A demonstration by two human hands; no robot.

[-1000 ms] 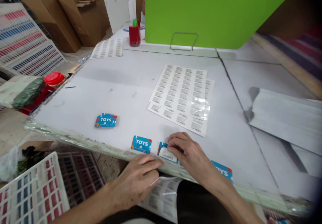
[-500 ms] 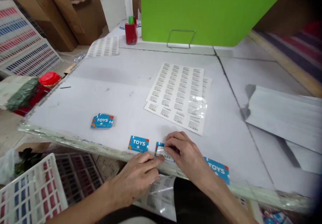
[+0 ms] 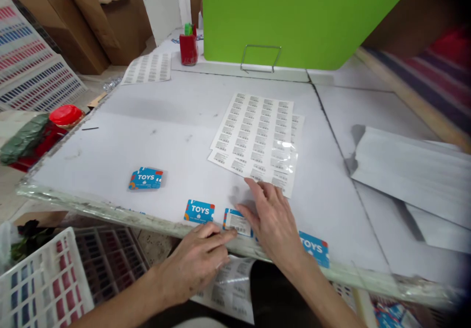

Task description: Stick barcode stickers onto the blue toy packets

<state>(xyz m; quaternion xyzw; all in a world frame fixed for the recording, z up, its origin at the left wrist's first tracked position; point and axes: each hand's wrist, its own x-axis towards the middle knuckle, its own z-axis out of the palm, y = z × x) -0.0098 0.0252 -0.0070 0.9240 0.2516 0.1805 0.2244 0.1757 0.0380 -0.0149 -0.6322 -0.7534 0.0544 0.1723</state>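
Note:
A blue card with a white barcode sticker (image 3: 239, 223) lies at the table's front edge, between my hands. My left hand (image 3: 200, 264) holds a sheet of labels (image 3: 230, 288) that hangs below the edge, and its index fingertip touches the stickered card. Just right of that card, my right hand (image 3: 272, 220) is raised with thumb and fingers apart, nothing in it. To the left lies a blue TOYS card (image 3: 199, 211), and farther left a small stack of TOYS cards (image 3: 145, 178). Another TOYS card (image 3: 315, 249) is partly behind my right wrist.
Barcode sheets (image 3: 253, 136) lie mid-table, another sheet (image 3: 147, 68) at the back left. A red pen holder (image 3: 189, 49) and wire stand (image 3: 260, 59) are near a green panel (image 3: 294, 18). White envelopes (image 3: 412, 171) lie right; a white basket (image 3: 44, 284) stands lower left.
My right hand has let go of the sticker on the card, opened its fingers and moved slightly up and right. My left hand keeps its place by the card. The view has shifted slightly.

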